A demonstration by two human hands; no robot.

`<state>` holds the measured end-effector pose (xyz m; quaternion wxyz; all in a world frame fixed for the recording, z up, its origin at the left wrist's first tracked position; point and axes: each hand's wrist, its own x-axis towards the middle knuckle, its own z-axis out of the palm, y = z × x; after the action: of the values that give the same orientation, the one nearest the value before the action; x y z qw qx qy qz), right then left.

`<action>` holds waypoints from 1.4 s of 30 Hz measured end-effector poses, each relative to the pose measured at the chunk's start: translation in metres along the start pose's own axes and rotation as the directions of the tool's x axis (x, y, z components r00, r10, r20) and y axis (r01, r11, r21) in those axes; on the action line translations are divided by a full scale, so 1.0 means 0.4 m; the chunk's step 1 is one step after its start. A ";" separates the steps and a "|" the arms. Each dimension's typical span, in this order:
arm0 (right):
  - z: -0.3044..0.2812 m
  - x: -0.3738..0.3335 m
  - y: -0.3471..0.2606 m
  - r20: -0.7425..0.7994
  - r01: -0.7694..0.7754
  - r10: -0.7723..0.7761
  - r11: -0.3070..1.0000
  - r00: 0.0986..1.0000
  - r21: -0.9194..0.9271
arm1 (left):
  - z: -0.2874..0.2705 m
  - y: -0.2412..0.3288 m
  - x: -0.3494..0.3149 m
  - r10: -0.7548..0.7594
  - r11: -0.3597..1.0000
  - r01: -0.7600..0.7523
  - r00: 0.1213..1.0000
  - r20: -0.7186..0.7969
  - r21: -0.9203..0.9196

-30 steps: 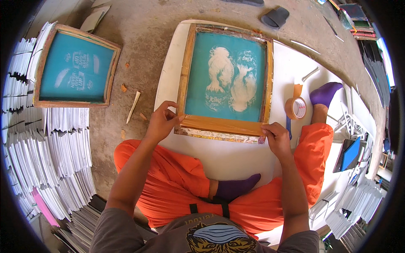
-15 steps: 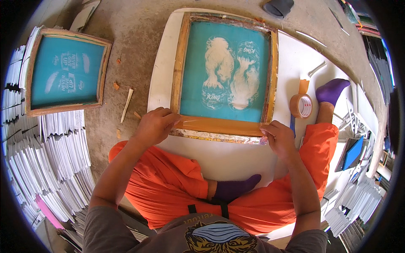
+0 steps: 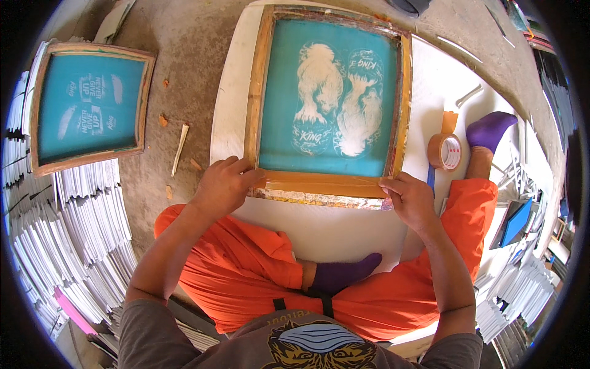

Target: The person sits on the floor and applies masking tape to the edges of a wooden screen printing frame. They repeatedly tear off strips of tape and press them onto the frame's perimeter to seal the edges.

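Note:
A silk-screen printing frame [image 3: 253, 104] lies in front of me, its wooden border holding teal mesh with pale animal designs. Across its near side runs a strip of brown packing tape [image 3: 322, 183], stretched between my hands along the mesh edge. My left hand [image 3: 224, 187] pinches the strip's left end at the near left corner. At the near right corner, the fingers of my right hand [image 3: 407, 198] are closed on the other end. Whether the whole strip is stuck down cannot be seen. The frame's near edge is crusted with old paint.
A brown tape roll [image 3: 444, 152] rests on the white board [image 3: 332, 230] beside my purple-socked foot [image 3: 491, 132]. Left, a second teal screen [image 3: 89, 138] leans on stacked white sheets [image 3: 80, 227]. A pale stick [image 3: 180, 150] and scraps lie on the concrete floor [image 3: 184, 74].
The view has shifted slightly, and the screen appears a little higher in it. Both hands keep their hold at the tape strip's ends.

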<state>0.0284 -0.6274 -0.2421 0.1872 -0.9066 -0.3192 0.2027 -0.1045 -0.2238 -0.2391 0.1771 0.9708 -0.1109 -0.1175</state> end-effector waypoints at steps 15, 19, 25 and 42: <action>0.003 0.001 -0.016 0.079 -0.074 0.078 0.996 0.994 -0.047 | -0.002 0.008 0.006 -0.007 0.996 0.002 0.998 0.059 0.085; -0.002 0.007 -0.021 0.118 -0.090 0.098 0.993 0.988 -0.070 | -0.007 0.013 0.008 -0.036 0.996 0.028 0.994 0.099 0.086; -0.013 0.023 -0.023 0.213 -0.115 0.128 0.991 0.969 -0.075 | -0.017 0.020 0.014 -0.083 0.994 0.070 0.984 0.160 0.083; 0.011 0.023 -0.018 0.232 -0.064 0.120 0.970 0.965 -0.235 | -0.005 0.026 0.022 -0.108 0.989 0.079 0.963 0.248 0.126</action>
<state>0.0290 -0.6153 -0.2448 0.0327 -0.9040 -0.3180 0.2841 -0.0973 -0.2350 -0.2349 0.0993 0.9605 -0.0932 -0.2425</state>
